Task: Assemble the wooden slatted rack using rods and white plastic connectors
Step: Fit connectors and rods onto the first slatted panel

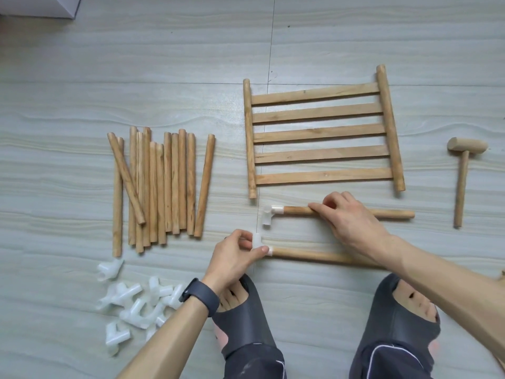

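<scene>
no legible text in view, no labels, brands, numbers or signs readable on any item

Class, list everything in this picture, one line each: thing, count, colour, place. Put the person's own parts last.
loose rods: about twelve, tan, piled left
loose connectors: heap, number unclear, white, bottom left
panel: one, tan, five slats, centre right
mallet: one, tan, far right
far rod: one, tan, below panel
far connector: one, white, on far rod's left end
near rod: one, tan, by the feet
near connector: one, white, on near rod's left end
object: one, white, top left, cut off
slippers: two, dark grey, on the feet
watch: one, black, left wrist
left hand: pinches near connector
right hand: grips far rod
</scene>
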